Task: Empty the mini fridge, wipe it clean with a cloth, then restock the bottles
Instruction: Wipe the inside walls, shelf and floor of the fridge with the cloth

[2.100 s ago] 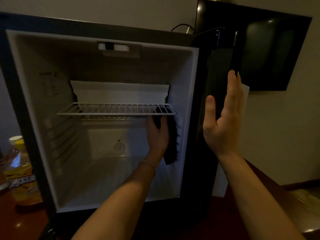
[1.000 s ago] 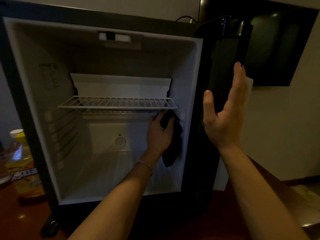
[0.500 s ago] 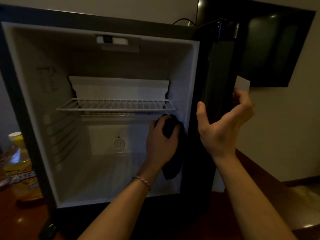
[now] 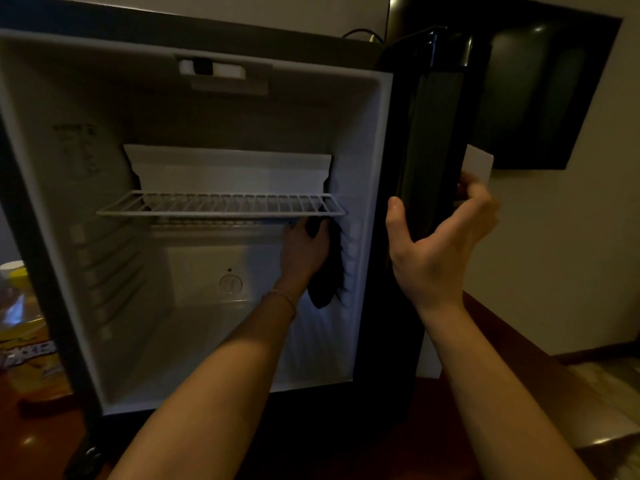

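The mini fridge point(image 4: 86, 161) stands open in front of me, its white inside holding only a wire shelf point(image 4: 221, 204). My left hand point(image 4: 303, 252) is deep inside, just under the shelf's right end, and grips a dark cloth point(image 4: 329, 278) against the right inner wall. The black fridge door point(image 4: 433, 140) is swung open to the right, seen edge-on. My right hand point(image 4: 440, 247) curls round the door's edge, thumb on the near side and fingers behind it. A yellow-labelled bottle point(image 4: 24, 337) stands on the wooden surface left of the fridge.
A dark wall-mounted screen point(image 4: 540, 98) hangs behind the door. A white card point(image 4: 479, 166) shows just above my right fingers. The reddish wooden top point(image 4: 519, 358) runs under and to the right of the fridge. A cable point(image 4: 360, 32) rises behind the fridge.
My left hand and cloth moved down the right inner wall, then back up under the shelf. My right hand went from a flat palm on the door to fingers curled round its edge.
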Tool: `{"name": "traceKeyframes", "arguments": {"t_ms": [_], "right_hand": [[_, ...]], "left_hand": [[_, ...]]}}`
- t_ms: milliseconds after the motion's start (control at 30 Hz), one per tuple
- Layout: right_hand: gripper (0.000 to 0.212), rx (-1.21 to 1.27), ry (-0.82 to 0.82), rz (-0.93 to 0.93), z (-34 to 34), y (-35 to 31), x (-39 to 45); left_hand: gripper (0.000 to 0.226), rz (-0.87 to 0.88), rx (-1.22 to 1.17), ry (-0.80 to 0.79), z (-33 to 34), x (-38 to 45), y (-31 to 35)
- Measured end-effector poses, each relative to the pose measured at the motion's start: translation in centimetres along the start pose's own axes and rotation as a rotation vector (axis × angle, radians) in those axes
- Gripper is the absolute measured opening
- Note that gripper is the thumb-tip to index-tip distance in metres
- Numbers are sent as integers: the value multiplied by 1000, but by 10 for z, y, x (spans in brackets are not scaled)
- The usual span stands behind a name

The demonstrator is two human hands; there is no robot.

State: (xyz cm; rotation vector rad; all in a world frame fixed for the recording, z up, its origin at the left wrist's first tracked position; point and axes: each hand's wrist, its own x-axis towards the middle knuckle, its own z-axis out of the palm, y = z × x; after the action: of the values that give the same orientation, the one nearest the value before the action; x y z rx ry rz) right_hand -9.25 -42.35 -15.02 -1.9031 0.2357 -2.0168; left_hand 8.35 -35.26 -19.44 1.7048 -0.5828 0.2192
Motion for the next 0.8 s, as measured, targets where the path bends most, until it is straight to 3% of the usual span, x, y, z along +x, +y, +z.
{"name": "traceKeyframes", "arguments": {"t_ms": [100,233,467,800], "right_hand": [[62,11,-1,4,-1,0,-1],[62,9,16,-3,0,0,-2],[68,-11,41,2,3,-2,-2],[65,-21,33,8,1,-4,-3]], "left_hand": [[39,-1,-21,-19,0,7,1],[63,34,-17,8,3,3,-9],[46,184,25,3,-7,-38,11],[25,213,4,2,-12,-83,26]]}}
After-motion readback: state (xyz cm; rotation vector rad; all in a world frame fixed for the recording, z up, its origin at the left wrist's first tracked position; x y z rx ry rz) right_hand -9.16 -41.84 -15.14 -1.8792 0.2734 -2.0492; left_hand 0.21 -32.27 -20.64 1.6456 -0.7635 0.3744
